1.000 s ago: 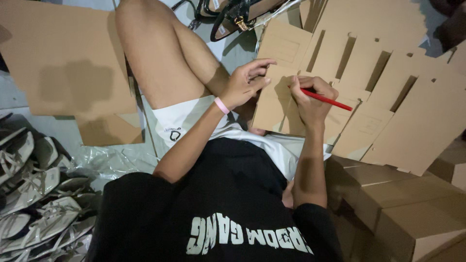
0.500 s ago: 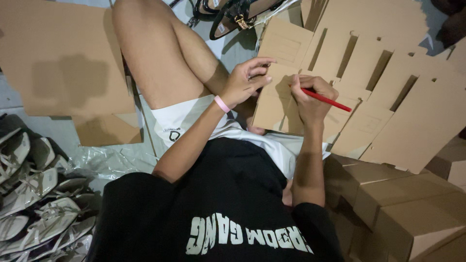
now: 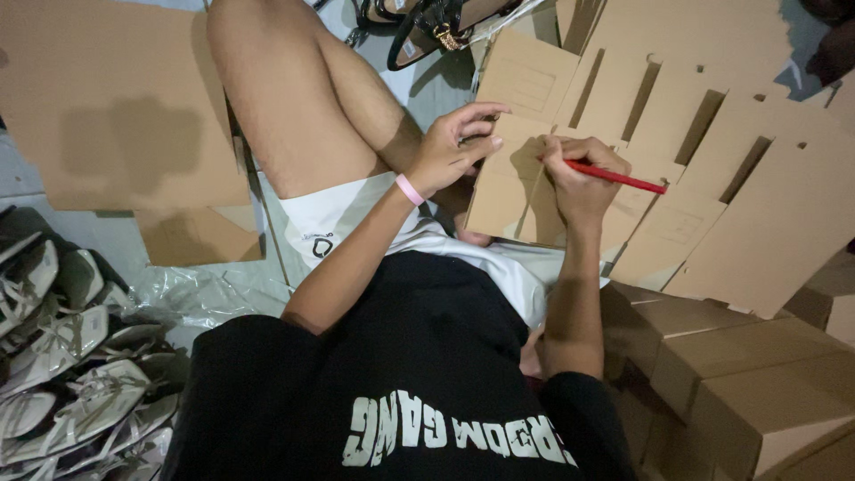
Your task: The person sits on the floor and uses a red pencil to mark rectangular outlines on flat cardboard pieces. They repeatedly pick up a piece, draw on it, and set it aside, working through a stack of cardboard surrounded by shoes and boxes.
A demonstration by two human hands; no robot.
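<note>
- Over the person's lap, a flat piece of brown cardboard (image 3: 503,191) is resting tilted against the bent knee, matte and smooth, with straight cut edges and a faint pressed rectangle near its top.
- The left hand (image 3: 454,147) is lying on the cardboard's left edge, fingers spread and curled lightly over it, its grip pinning the sheet rather than closing around it; a thin pink band (image 3: 410,189) is circling that wrist.
- The right hand (image 3: 579,178) is pressing down on the middle of the same sheet with its grip clenched around a slim red pencil (image 3: 619,177), whose shaft is sticking out to the right; the tip is hidden under the fingers.
- Just beyond the hands, more cardboard pieces (image 3: 712,134) are lying fanned and overlapping on the floor, each one cut with long narrow slots so the edges are reading like broad teeth.
- At the lower right, closed cardboard boxes (image 3: 739,374) are sitting stacked close together, blocky and square-cornered.
- At the upper left, a large plain cardboard sheet (image 3: 107,98) is lying flat on the floor, with a smaller scrap peeking out beneath its lower edge.
- At the lower left, pale strappy sandals (image 3: 62,356) are lying heaped together, beside crinkled, glossy clear plastic wrap (image 3: 205,294).
- At the top centre, a dark handbag (image 3: 436,22) with a gold-coloured metal clasp is lying on the floor, only partly in view.
</note>
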